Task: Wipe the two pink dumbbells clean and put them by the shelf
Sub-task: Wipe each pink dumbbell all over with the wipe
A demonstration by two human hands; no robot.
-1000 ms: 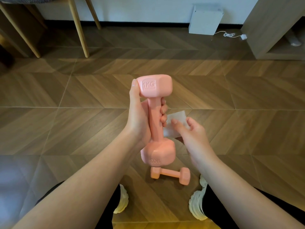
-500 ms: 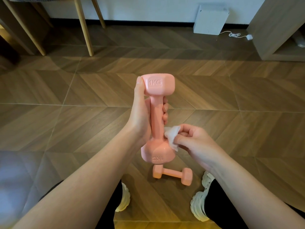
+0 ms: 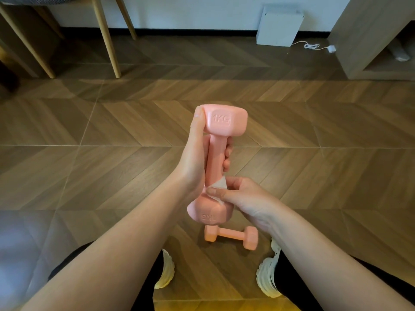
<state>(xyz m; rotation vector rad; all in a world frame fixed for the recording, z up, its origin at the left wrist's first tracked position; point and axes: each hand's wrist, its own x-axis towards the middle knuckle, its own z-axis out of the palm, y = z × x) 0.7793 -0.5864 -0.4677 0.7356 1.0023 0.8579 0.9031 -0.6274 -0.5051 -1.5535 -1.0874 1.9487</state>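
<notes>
Both hands [image 3: 224, 182] grip upright dumbbell [image 3: 216, 162].

A pink "1KG" dumbbell [image 3: 219, 162] is held upright above a second pink dumbbell [image 3: 231, 237] lying on the wooden floor [image 3: 314, 164] between two white shoes [image 3: 268, 274].

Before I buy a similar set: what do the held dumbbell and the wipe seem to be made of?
Held dumbbell: apparently a smooth pink vinyl or rubber coating with a soft sheen and moulded "1KG"; the core is hidden. Wipe: thin white tissue or wet wipe, creased and folded in the right hand.
</notes>
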